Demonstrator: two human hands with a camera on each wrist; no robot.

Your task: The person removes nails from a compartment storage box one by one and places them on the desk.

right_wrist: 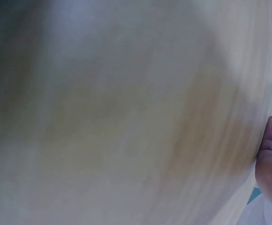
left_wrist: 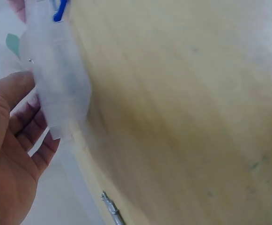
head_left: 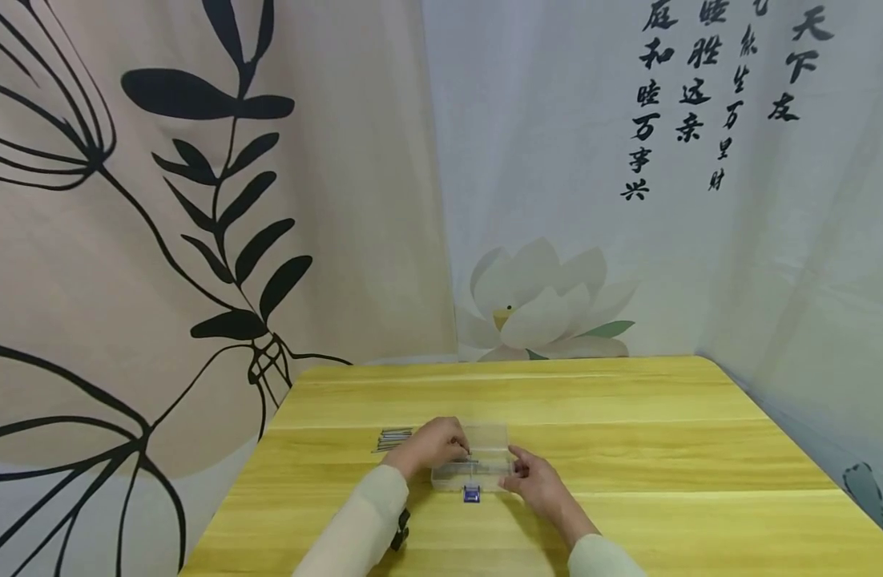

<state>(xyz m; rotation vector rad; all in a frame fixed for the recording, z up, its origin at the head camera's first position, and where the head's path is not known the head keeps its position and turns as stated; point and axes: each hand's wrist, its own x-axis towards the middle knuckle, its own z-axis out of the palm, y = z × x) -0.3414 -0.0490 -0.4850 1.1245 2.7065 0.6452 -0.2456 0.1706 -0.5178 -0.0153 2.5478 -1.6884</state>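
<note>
- Centrally, a clear plastic box point(head_left: 473, 458) with a blue latch point(head_left: 471, 494) sat on the yellow counter point(head_left: 629, 433); likely light, rigid and slick, best held by its side walls.
- Left hand point(head_left: 433, 443) curled over its left end, apparently pinching something thin inside.
- Right hand point(head_left: 535, 481) touched its right end, fingers relaxed.
- Metal pins point(head_left: 393, 438) lay just left.

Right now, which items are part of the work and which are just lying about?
In use:
clear plastic box, with blue latch
left hand, over the box
right hand, at the box's right end
metal pins, beside the left hand

Lying about:
wooden table
printed backdrop
</note>
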